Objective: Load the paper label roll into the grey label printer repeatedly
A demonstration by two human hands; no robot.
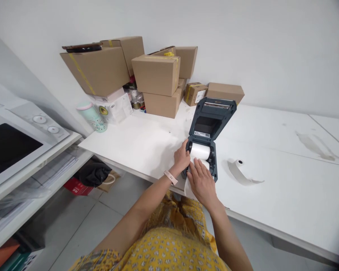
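Note:
A dark grey label printer stands at the table's front edge with its lid raised. Inside lies a white paper roll, and a loose paper strip hangs out over the front. My left hand grips the printer's left side, thumb toward the inside. Fairly straight fingers of my right hand press flat on the paper at the printer's front, hiding part of it. To the right of the printer lies a small, partly unwound paper roll.
Cardboard boxes are stacked along the wall, with smaller boxes behind the printer. A mint-green tumbler stands at the white table's left end. Farther left, a microwave sits on a shelf unit. A plastic strip lies far right.

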